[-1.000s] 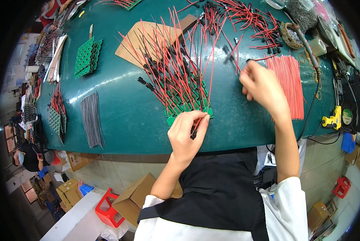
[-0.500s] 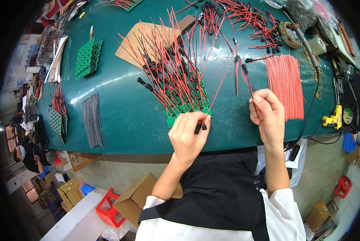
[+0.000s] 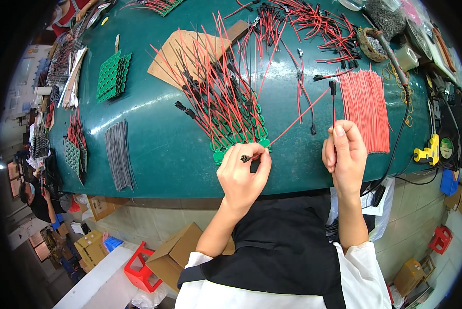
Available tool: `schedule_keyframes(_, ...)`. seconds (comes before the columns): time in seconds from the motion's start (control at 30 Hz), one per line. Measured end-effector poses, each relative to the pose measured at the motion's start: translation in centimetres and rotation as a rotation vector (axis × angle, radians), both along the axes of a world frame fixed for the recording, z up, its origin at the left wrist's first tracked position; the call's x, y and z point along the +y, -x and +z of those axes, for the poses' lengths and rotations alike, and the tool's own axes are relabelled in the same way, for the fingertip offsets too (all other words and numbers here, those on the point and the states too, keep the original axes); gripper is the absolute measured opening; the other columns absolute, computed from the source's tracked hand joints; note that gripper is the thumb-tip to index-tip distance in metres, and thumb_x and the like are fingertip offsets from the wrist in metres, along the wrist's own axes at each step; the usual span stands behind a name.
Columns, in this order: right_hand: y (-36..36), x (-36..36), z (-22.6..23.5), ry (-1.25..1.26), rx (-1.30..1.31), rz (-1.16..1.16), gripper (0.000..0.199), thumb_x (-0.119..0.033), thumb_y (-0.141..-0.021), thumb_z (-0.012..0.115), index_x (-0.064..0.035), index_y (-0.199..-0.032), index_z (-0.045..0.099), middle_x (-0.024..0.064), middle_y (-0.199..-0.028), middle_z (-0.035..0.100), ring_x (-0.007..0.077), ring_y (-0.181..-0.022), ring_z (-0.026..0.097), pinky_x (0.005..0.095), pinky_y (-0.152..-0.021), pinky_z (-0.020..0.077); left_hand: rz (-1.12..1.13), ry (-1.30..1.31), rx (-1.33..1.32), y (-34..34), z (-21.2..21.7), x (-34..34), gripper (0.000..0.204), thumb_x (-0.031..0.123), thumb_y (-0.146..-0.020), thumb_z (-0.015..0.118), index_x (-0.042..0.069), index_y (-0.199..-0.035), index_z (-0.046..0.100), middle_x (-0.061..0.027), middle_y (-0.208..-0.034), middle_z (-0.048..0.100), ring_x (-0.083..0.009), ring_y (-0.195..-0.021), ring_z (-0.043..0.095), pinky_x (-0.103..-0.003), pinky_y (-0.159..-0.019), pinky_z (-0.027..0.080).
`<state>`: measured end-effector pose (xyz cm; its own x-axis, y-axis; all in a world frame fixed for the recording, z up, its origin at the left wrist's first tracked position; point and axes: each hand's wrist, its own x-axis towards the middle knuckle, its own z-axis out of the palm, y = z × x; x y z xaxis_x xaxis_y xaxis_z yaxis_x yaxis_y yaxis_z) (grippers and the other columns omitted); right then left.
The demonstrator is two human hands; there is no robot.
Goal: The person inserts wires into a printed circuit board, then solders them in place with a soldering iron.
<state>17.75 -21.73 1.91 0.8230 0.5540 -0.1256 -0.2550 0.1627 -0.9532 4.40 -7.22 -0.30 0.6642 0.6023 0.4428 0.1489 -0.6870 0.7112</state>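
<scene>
My left hand [image 3: 243, 172] is closed at the near edge of a panel of round green circuit boards [image 3: 236, 136]. Its thumb and finger pinch a red wire [image 3: 299, 119] that slants up to the right, and a small black connector [image 3: 245, 158] pokes out between the fingers. To its right, my right hand [image 3: 346, 154] grips a red-and-black connector lead [image 3: 334, 105], whose black plug points up. Many red and black leads [image 3: 226, 87] with black connectors stand out of the boards. A loose connector lead [image 3: 305, 95] lies between the hands, beyond them.
A bundle of red wires [image 3: 365, 110] lies right of my right hand, with a soldering iron [image 3: 393, 56] and yellow glue gun [image 3: 428, 150] further right. Dark grey wires [image 3: 118, 154] and stacked green boards [image 3: 112, 76] lie left. More connector leads [image 3: 326, 28] are heaped at the back.
The lead in my right hand has swung to point straight up, and that hand has lowered slightly. The red wire from my left hand leans further right. The loose lead between them has shifted.
</scene>
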Motion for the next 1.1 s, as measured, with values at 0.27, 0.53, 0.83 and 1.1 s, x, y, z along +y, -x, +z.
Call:
schedule_keyframes(0.27, 0.9, -0.6, 0.4, -0.241, 0.039, -0.066, 0.017, -0.016, -0.105, 0.045, -0.0002, -0.111, 0.049, 0.0027, -0.063, 0.049, 0.0072, -0.05, 0.044, 0.02, -0.046, 0.0352, 0.003, -0.07, 0.024, -0.4, -0.2, -0.1, 0.022, -0.005, -0.07, 0.073, 0.007, -0.084, 0.059, -0.0032, -0.072, 0.06, -0.0192, -0.062, 0.059, -0.031, -0.056, 0.048)
schedule_keyframes(0.53, 3.1, -2.1, 1.3, -0.026, -0.094, 0.068, 0.015, -0.004, -0.098, 0.057, 0.0061, -0.109, 0.055, 0.018, -0.092, 0.07, 0.0191, -0.077, 0.069, 0.0275, -0.066, 0.0555, 0.058, -0.046, 0.069, -0.8, -0.3, -0.2, 0.028, 0.006, -0.077, 0.078, 0.002, -0.099, 0.06, -0.0018, -0.071, 0.062, -0.016, -0.059, 0.058, -0.03, -0.054, 0.048)
schedule_keyframes(0.83, 4.4, -0.2, 0.1, 0.266, -0.757, 0.085, 0.01, 0.005, -0.084, 0.069, 0.0027, -0.09, 0.062, 0.0094, -0.079, 0.066, 0.0154, -0.063, 0.064, 0.0275, -0.057, 0.0511, -0.019, 0.052, 0.126, 0.8, 1.2, 0.2, 0.028, 0.002, -0.077, 0.08, -0.001, -0.097, 0.059, -0.0061, -0.08, 0.065, -0.0127, -0.064, 0.061, -0.025, -0.06, 0.051)
schedule_keyframes(1.1, 3.7, 1.9, -0.5, 0.246, -1.329, 0.258, 0.021, -0.011, -0.078, 0.073, -0.0005, -0.089, 0.06, 0.0113, -0.084, 0.062, 0.0272, -0.07, 0.061, 0.0385, -0.059, 0.0487, -0.212, 0.855, -0.051, 3.8, 2.5, 0.4, 0.019, -0.008, -0.085, 0.069, -0.004, -0.102, 0.062, -0.0105, -0.097, 0.065, -0.0182, -0.089, 0.067, -0.028, -0.08, 0.054)
